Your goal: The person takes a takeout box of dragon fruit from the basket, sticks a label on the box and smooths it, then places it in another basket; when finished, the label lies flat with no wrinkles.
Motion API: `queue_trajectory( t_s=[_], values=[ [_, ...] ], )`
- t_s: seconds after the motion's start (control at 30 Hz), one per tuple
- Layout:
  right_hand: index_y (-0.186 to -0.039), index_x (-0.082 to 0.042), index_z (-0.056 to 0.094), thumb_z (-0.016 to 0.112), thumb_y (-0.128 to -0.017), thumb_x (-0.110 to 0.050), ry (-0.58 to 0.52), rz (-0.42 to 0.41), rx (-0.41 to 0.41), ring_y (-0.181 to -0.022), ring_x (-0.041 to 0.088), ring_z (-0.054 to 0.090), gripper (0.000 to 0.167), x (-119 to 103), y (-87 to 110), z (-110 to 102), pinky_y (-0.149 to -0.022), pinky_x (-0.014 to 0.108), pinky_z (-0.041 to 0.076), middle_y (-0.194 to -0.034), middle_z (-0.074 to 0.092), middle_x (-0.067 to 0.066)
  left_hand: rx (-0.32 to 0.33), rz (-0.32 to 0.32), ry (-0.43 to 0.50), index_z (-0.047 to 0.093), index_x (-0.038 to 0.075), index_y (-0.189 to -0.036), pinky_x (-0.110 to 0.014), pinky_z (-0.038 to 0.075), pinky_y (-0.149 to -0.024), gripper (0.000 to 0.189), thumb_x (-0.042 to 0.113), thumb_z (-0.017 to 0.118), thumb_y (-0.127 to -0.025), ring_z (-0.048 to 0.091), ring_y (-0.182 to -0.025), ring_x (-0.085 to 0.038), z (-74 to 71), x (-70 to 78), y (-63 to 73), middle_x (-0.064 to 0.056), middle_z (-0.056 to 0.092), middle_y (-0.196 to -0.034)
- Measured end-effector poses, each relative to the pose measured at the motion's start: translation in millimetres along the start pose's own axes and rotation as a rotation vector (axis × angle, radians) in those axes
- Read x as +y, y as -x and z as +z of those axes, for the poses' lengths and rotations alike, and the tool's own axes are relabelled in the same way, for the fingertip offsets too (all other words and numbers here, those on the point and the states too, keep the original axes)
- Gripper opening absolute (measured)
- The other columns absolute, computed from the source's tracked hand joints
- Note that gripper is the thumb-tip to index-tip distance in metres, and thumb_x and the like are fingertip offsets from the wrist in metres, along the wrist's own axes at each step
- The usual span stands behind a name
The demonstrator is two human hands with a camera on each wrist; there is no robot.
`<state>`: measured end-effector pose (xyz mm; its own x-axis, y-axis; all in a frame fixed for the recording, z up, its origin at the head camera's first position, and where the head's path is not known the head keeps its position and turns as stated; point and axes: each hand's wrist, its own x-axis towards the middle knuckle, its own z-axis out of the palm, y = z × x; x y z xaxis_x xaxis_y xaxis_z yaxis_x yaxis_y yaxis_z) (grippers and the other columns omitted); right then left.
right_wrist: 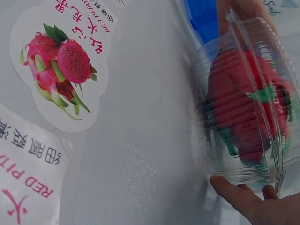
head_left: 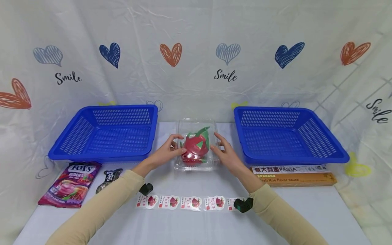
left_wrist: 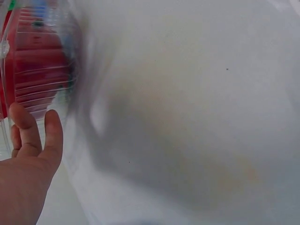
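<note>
A clear plastic clamshell box (head_left: 197, 165) stands on the white table between the two blue baskets. Inside it is a red dragon fruit (head_left: 196, 144) with green leafy tips; the lid (right_wrist: 267, 35) lies over it. My left hand (head_left: 167, 150) holds the box's left side, thumb toward the front. On the opposite side, my right hand (head_left: 228, 154) grips the edge between thumb and fingers. Some fingers of both hands are hidden behind the box in the head view. Nearer to me lies a strip of dragon fruit stickers (head_left: 191, 203), partly covered by the right wrist camera.
Blue baskets stand at the back left (head_left: 122, 136) and back right (head_left: 269, 143). A purple candy bag (head_left: 70, 185) and a small black packet (head_left: 111, 177) lie at left, the latter partly behind my sleeve. A pasta box (head_left: 300, 178) lies at right.
</note>
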<state>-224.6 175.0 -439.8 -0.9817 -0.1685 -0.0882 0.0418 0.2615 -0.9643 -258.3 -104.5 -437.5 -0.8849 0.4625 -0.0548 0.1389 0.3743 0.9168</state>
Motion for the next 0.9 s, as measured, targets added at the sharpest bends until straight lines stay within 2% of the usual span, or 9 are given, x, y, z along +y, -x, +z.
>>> queue_trajectory(
  t_s=[0.13, 0.33, 0.53, 0.7, 0.9],
  values=[
    [-0.156, -0.028, 0.019, 0.054, -0.101, -0.034, -0.015, 0.014, -0.013, -0.131, 0.049, 0.035, 0.066, -3.2, 3.2, 0.2, -0.098, 0.062, 0.038, -0.147, 0.023, 0.023, -0.012, 0.006, 0.011, 0.036, 0.022, -0.140, -0.035, 0.040, -0.075, 0.054, 0.034, 0.065, -0.095, 0.046, -0.093, -0.025, 0.7, -1.3, 0.0, -0.009, 0.043, -0.100],
    [-0.157, -0.019, 0.015, 0.051, -0.103, -0.026, 0.000, 0.024, -0.037, -0.131, 0.053, 0.033, 0.066, -25.4, 18.1, 1.7, -0.098, 0.063, 0.037, -0.148, 0.019, 0.029, -0.018, 0.002, 0.027, 0.036, 0.019, -0.142, -0.036, 0.039, -0.075, 0.056, 0.035, 0.064, -0.095, 0.047, -0.089, -0.025, 0.1, -2.4, -0.8, -0.009, 0.043, -0.101],
    [-0.157, -0.022, 0.016, 0.049, -0.104, -0.027, -0.006, 0.036, -0.048, -0.132, 0.049, 0.033, 0.063, -34.1, 23.2, 1.8, -0.099, 0.062, 0.036, -0.146, 0.021, 0.026, -0.008, 0.000, 0.076, 0.036, 0.020, -0.143, -0.038, 0.039, -0.077, 0.056, 0.033, 0.063, -0.096, 0.050, -0.081, -0.023, 1.1, -2.9, 0.0, -0.009, 0.041, -0.100],
    [-0.157, -0.022, 0.015, 0.049, -0.104, -0.029, -0.011, 0.043, -0.060, -0.133, 0.049, 0.032, 0.064, -32.1, 18.8, 0.2, -0.099, 0.062, 0.037, -0.148, 0.020, 0.026, 0.007, -0.018, 0.112, 0.037, 0.027, -0.142, -0.046, 0.040, -0.083, 0.053, 0.034, 0.063, -0.096, 0.052, -0.084, -0.024, 2.3, -3.6, 0.5, -0.010, 0.041, -0.102],
    [-0.157, -0.028, 0.012, 0.049, -0.103, -0.036, -0.020, 0.075, -0.059, -0.135, 0.049, 0.028, 0.067, -12.3, 6.1, -3.8, -0.099, 0.064, 0.037, -0.152, 0.016, 0.025, 0.030, -0.024, 0.095, 0.038, 0.032, -0.142, -0.040, 0.041, -0.078, 0.052, 0.038, 0.062, -0.096, 0.050, -0.083, -0.024, 4.9, -3.6, -2.2, -0.009, 0.042, -0.101]
  ],
)
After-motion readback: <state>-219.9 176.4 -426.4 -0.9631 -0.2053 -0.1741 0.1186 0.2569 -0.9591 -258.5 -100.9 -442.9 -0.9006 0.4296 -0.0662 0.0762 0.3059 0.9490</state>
